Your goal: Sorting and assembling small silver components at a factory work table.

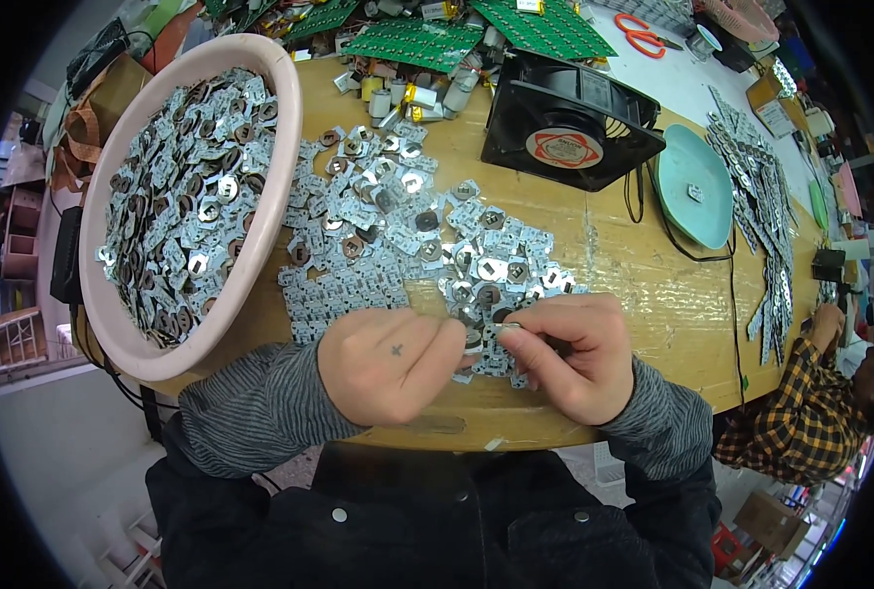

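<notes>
"Two hands, in front of a dark jacket (407,530). How are they?"

"The left hand (393,363) is curled, its back toward the camera. A round silvery part (472,340) shows right at its fingertips; whether it is gripped, I cannot tell. The right hand (576,358) pinches a small piece (508,326) between thumb and forefinger, close to that part. Too little of the piece shows to tell its kind."

"What lies just past them?"

"Small white boards in close rows (344,294), flat on the wooden table (653,314), beyond the left hand. A loose pile of similar boards (496,265) spreads beside and behind those, many bearing round discs, dark or silvery."

"And off to the left?"

"A pale pink tub (289,128), heaped with more of them."

"Farther back?"

"A black fan (574,118) with a red-and-white label, standing behind the pile. To its right, a turquoise plate (702,218) carries one small board, and long grey strips (766,196) lie beyond the plate. Green circuit boards (555,27) and silvery cylinders (462,88) crowd the far side, with a red-handled tool (643,39) near them."

"Anyone else?"

"A co-worker in a yellow-and-black checked shirt (795,422), at the far right."
</notes>
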Demonstrator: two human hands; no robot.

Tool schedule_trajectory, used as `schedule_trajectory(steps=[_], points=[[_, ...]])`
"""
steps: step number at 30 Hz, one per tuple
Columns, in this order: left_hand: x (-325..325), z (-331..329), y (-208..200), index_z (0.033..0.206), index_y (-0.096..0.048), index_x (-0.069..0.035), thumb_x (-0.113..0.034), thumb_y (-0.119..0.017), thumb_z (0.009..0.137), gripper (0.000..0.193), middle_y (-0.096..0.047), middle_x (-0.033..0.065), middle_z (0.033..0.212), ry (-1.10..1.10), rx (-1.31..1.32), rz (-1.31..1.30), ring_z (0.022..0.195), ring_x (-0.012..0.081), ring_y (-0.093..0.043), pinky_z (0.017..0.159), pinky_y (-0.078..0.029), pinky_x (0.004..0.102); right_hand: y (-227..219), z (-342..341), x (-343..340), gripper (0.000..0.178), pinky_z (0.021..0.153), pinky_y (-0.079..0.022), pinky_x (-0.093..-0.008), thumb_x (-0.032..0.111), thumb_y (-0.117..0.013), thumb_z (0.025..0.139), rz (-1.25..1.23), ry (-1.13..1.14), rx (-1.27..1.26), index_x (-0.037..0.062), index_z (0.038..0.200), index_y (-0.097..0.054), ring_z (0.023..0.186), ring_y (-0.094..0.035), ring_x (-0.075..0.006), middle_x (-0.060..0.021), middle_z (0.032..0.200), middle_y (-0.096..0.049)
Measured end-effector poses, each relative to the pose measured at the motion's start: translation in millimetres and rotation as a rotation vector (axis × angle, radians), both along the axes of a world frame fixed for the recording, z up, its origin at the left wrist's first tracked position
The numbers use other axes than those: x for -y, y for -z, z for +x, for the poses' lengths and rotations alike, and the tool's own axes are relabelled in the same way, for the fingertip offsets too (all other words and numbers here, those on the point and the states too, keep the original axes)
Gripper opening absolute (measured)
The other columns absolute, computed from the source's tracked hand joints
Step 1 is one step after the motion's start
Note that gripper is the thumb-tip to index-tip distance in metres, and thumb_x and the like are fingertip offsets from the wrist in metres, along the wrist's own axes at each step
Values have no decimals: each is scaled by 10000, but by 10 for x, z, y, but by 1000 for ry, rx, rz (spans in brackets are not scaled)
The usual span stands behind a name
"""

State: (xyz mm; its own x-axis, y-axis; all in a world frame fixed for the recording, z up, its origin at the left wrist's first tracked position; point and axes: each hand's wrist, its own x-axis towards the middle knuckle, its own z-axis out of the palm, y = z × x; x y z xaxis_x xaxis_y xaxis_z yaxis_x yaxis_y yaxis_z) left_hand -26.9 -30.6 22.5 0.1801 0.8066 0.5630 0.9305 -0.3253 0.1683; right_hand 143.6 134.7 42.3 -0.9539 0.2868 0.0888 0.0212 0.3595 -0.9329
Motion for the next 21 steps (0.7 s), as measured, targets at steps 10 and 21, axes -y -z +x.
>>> schedule_trajectory(steps=[10,21], points=[[24,22,14,926,-633,76,-80,-692,747,245,-529,49,720,70,-107,83,593,140,-564,494,-473,258,13,-15,24,153,473,-462,-239,8,-637,954,-84,8,50,-72,842,-704,498,-612,-101,-71,626,-649],[18,-21,3,924,-637,58,-147,-750,823,256,-560,43,712,36,63,7,583,154,-591,491,-496,275,52,-25,10,110,535,-519,-276,12,-610,959,81,159,77,-60,953,-693,563,-665,-166,-112,649,-646]])
